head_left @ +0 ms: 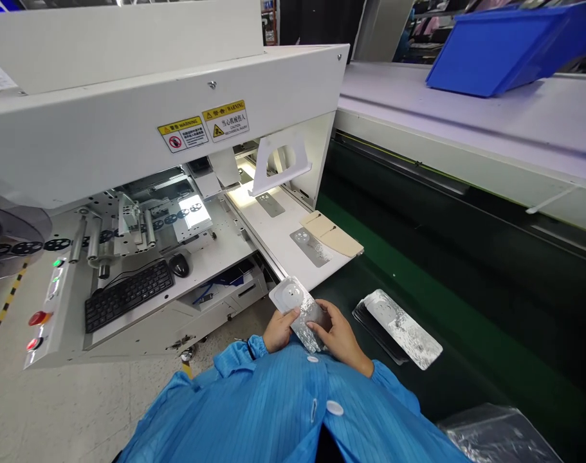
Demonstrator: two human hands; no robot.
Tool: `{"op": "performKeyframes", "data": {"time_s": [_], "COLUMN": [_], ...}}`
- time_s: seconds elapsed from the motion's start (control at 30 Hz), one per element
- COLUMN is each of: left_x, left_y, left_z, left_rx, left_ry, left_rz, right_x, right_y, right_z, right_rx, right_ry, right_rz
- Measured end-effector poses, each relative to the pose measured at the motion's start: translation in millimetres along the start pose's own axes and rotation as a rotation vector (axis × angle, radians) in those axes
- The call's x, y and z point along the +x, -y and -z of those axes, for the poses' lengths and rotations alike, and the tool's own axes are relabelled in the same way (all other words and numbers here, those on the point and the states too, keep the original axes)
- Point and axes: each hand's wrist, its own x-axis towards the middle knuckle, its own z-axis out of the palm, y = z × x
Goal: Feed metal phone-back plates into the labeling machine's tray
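Close to my body, a thin grey phone back panel (pixel 300 308) with a round camera area and a shiny film is held between both hands. My left hand (pixel 279 329) pinches its left edge, thumb on top. On the right edge, my right hand (pixel 338 334) grips it with the thumb across the face. Whether more panels lie under it I cannot tell. Beyond my hands, another grey panel (pixel 311 247) lies on the white conveyor (pixel 278 235), beside a beige plate (pixel 331 233). To the right, a stack of panels (pixel 402 328) rests on the dark green belt.
A white machine (pixel 143 116) with warning labels stands ahead. One more panel (pixel 270 204) sits deeper on its conveyor. At left are a keyboard (pixel 128 294), a mouse (pixel 179 265) and a red button (pixel 39 317). A blue bin (pixel 495 54) and a clear plastic bag (pixel 500 437) are at right.
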Motion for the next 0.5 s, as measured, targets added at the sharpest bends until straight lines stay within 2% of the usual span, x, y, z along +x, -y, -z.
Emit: {"op": "performKeyframes", "data": {"time_s": [0.17, 0.3, 0.5], "left_x": [0.4, -1.0, -4.3], "left_y": [4.9, 7.6, 10.7], "left_z": [5.2, 6.1, 5.7], "left_rx": [-0.084, -0.155, -0.132], "left_ry": [0.020, 0.028, 0.089], "left_rz": [0.060, 0.043, -0.004], "right_x": [-3.5, -4.8, -5.8], "right_y": [-5.6, -7.9, -1.8], "right_z": [-1.1, -3.2, -2.6], "right_rx": [0.032, 0.043, -0.004], "right_ry": [-0.001, -0.010, 0.018], "right_rz": [-0.034, -0.034, 0.006]}}
